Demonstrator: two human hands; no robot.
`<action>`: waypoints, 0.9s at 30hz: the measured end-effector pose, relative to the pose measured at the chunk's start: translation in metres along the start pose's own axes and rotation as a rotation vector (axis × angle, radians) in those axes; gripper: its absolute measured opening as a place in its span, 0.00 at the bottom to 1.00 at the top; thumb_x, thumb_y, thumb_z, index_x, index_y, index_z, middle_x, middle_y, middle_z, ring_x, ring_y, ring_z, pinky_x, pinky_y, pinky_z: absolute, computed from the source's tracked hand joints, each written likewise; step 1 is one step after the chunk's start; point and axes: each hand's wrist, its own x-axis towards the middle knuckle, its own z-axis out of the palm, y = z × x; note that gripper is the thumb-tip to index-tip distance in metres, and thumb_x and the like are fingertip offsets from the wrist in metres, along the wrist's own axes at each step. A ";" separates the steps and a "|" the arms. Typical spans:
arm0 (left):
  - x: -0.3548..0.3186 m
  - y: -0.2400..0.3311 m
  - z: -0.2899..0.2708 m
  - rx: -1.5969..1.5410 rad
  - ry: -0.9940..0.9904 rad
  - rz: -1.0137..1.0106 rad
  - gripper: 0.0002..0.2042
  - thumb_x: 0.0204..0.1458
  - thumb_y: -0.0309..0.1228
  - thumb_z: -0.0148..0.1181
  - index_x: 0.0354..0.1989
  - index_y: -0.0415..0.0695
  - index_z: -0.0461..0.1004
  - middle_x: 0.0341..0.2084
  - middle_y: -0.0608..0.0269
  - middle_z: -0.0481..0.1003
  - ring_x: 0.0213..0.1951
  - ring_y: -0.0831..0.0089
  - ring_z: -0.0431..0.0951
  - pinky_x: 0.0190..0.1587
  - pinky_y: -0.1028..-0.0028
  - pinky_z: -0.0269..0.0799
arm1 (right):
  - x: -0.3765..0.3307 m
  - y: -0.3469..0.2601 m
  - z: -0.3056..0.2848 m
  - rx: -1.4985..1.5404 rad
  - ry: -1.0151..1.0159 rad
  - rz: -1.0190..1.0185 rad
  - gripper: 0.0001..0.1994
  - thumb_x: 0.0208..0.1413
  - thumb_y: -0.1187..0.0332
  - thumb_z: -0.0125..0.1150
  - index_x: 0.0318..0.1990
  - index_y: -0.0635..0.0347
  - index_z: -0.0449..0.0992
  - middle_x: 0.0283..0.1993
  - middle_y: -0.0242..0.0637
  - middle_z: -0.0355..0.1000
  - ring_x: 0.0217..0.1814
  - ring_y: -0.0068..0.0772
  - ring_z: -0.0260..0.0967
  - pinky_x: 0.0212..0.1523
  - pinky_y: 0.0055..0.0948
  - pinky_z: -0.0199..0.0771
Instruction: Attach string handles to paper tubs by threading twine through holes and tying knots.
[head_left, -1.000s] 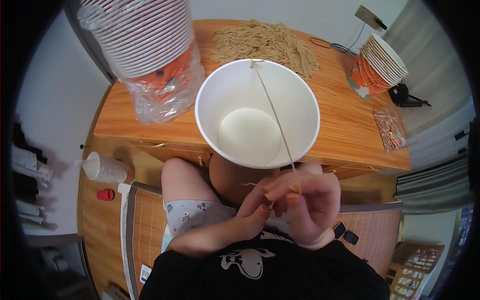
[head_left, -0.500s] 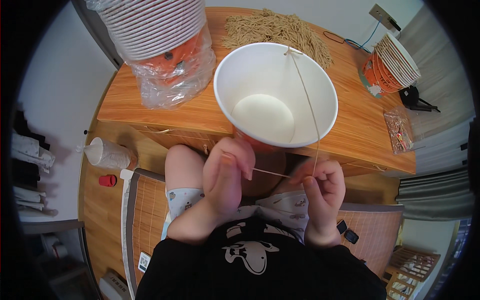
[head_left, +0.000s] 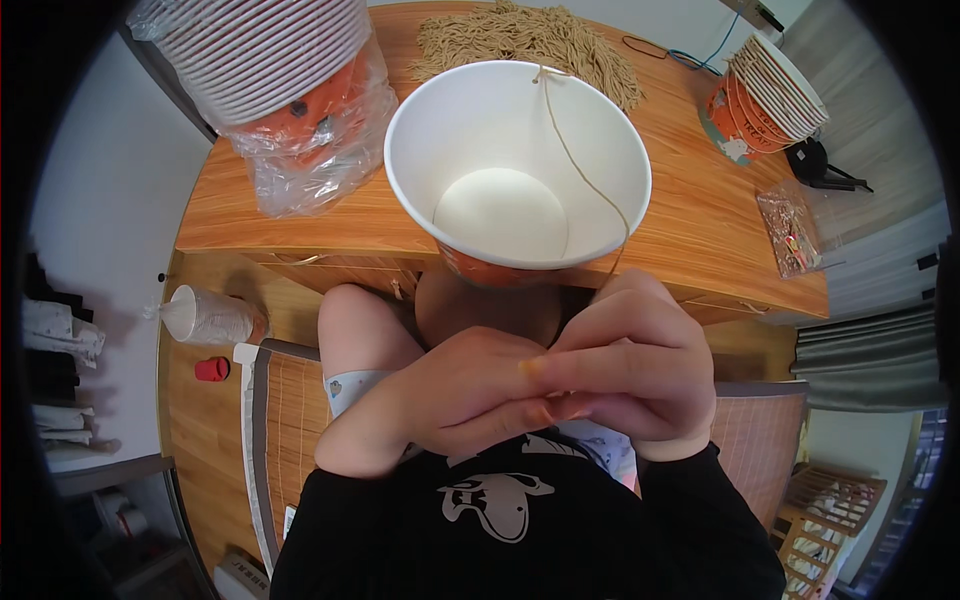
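Observation:
A large white-lined paper bucket (head_left: 500,205) with an orange outside stands at the front edge of the desk, its mouth tipped toward me. A thin beige cord (head_left: 578,165) is tied through a hole at the far rim. It crosses the opening, passes over the near right rim and disappears behind my right hand (head_left: 640,355). My left hand (head_left: 480,390) meets the right one over my lap, just below the bucket. Both are closed, thumbs and fingertips pinched together, with the cord's end hidden between them.
Bagged stacked buckets (head_left: 290,90) occupy the desk's left side. Behind lies a heap of beige cords (head_left: 530,45). Finished-looking stacked buckets with cord handles (head_left: 765,105), a black tool (head_left: 825,168) and a clear plastic packet (head_left: 790,230) are at right. Another wrapped stack (head_left: 210,315) lies on the floor.
My hands have come together from apart and are raised closer to me. The cord stretch between them no longer shows, and the cord over the bucket hangs slacker. The whole view has shifted slightly.

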 end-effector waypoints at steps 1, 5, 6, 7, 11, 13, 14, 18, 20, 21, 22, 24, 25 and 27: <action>0.000 0.001 -0.001 -0.043 -0.033 0.004 0.10 0.65 0.35 0.51 0.38 0.42 0.73 0.26 0.59 0.75 0.31 0.54 0.77 0.33 0.63 0.71 | 0.001 0.001 -0.001 0.001 -0.002 0.001 0.08 0.52 0.61 0.71 0.36 0.52 0.86 0.35 0.29 0.76 0.33 0.30 0.67 0.34 0.27 0.65; -0.002 -0.003 -0.007 -0.069 -0.119 0.013 0.10 0.64 0.36 0.53 0.39 0.41 0.74 0.26 0.59 0.75 0.31 0.54 0.77 0.32 0.63 0.71 | 0.001 0.004 -0.002 -0.009 -0.015 -0.069 0.05 0.49 0.64 0.72 0.34 0.50 0.85 0.35 0.27 0.77 0.31 0.27 0.67 0.31 0.25 0.64; -0.003 -0.002 -0.004 -0.084 -0.047 0.024 0.10 0.63 0.35 0.54 0.37 0.41 0.75 0.25 0.59 0.74 0.29 0.55 0.76 0.32 0.63 0.71 | 0.001 0.004 -0.002 -0.039 0.008 -0.076 0.05 0.48 0.65 0.73 0.34 0.49 0.85 0.36 0.27 0.77 0.32 0.27 0.67 0.31 0.25 0.64; -0.003 -0.002 -0.002 -0.098 0.026 0.034 0.09 0.63 0.34 0.55 0.36 0.41 0.76 0.23 0.59 0.73 0.28 0.56 0.75 0.31 0.64 0.70 | 0.001 0.002 -0.001 -0.038 0.008 -0.078 0.05 0.48 0.65 0.73 0.34 0.49 0.85 0.36 0.27 0.77 0.32 0.27 0.67 0.31 0.25 0.64; -0.003 -0.002 -0.001 0.117 0.158 0.060 0.07 0.58 0.31 0.60 0.32 0.42 0.77 0.21 0.60 0.71 0.24 0.59 0.73 0.28 0.66 0.68 | 0.000 -0.002 0.007 -0.236 0.078 -0.051 0.07 0.43 0.67 0.71 0.32 0.49 0.80 0.36 0.25 0.75 0.35 0.30 0.67 0.36 0.28 0.65; -0.005 -0.004 0.001 0.282 0.267 0.077 0.04 0.53 0.29 0.63 0.30 0.43 0.77 0.19 0.61 0.69 0.22 0.61 0.71 0.25 0.67 0.66 | 0.000 0.000 0.010 -0.338 0.092 -0.064 0.09 0.39 0.68 0.70 0.31 0.48 0.78 0.36 0.24 0.73 0.37 0.29 0.67 0.39 0.29 0.65; -0.006 -0.004 0.001 0.280 0.270 0.076 0.04 0.53 0.29 0.63 0.30 0.43 0.77 0.19 0.61 0.69 0.22 0.61 0.71 0.25 0.67 0.66 | 0.001 0.000 0.010 -0.383 0.059 -0.098 0.09 0.39 0.67 0.68 0.31 0.49 0.76 0.34 0.24 0.72 0.37 0.29 0.67 0.39 0.29 0.64; -0.006 -0.004 -0.002 0.473 0.269 0.186 0.04 0.48 0.27 0.65 0.29 0.42 0.77 0.18 0.62 0.69 0.20 0.63 0.69 0.23 0.68 0.65 | 0.008 -0.001 0.009 -0.455 -0.039 -0.154 0.10 0.37 0.64 0.65 0.30 0.49 0.75 0.33 0.23 0.70 0.38 0.28 0.67 0.39 0.28 0.63; -0.006 -0.003 -0.002 0.502 0.280 0.200 0.04 0.47 0.27 0.65 0.29 0.42 0.77 0.18 0.63 0.69 0.19 0.63 0.69 0.23 0.68 0.65 | 0.012 0.000 0.007 -0.456 -0.050 -0.172 0.09 0.38 0.63 0.66 0.29 0.50 0.75 0.32 0.24 0.71 0.36 0.28 0.67 0.38 0.29 0.63; -0.007 -0.003 -0.002 0.486 0.313 0.200 0.03 0.47 0.26 0.64 0.29 0.42 0.77 0.18 0.63 0.69 0.19 0.63 0.69 0.23 0.68 0.64 | 0.014 0.001 0.006 -0.456 -0.052 -0.196 0.08 0.40 0.63 0.67 0.28 0.50 0.74 0.31 0.25 0.71 0.35 0.29 0.67 0.36 0.30 0.63; -0.006 -0.001 -0.003 0.469 0.342 0.204 0.02 0.47 0.25 0.64 0.28 0.41 0.76 0.18 0.63 0.70 0.18 0.63 0.68 0.23 0.69 0.64 | 0.017 0.001 0.002 -0.458 -0.061 -0.190 0.08 0.40 0.63 0.67 0.28 0.50 0.74 0.31 0.25 0.71 0.35 0.29 0.67 0.36 0.30 0.63; -0.003 0.005 -0.005 0.542 0.407 0.161 0.02 0.48 0.24 0.62 0.28 0.41 0.76 0.18 0.62 0.71 0.19 0.62 0.69 0.24 0.68 0.65 | 0.021 0.000 -0.010 -0.552 -0.052 -0.188 0.17 0.60 0.49 0.60 0.29 0.51 0.76 0.30 0.27 0.73 0.32 0.35 0.64 0.34 0.36 0.61; -0.004 0.006 -0.005 0.628 0.466 0.114 0.01 0.49 0.24 0.61 0.27 0.40 0.76 0.18 0.62 0.72 0.19 0.61 0.70 0.24 0.68 0.65 | 0.024 -0.001 -0.014 -0.512 -0.015 -0.154 0.21 0.63 0.45 0.55 0.30 0.52 0.78 0.27 0.28 0.71 0.31 0.34 0.63 0.33 0.36 0.61; -0.002 0.001 -0.005 0.673 0.514 0.081 0.02 0.50 0.23 0.60 0.27 0.40 0.76 0.18 0.61 0.72 0.19 0.61 0.71 0.25 0.68 0.66 | 0.029 0.005 -0.014 -0.478 0.070 -0.152 0.21 0.64 0.47 0.54 0.30 0.55 0.78 0.28 0.31 0.72 0.31 0.34 0.64 0.33 0.34 0.62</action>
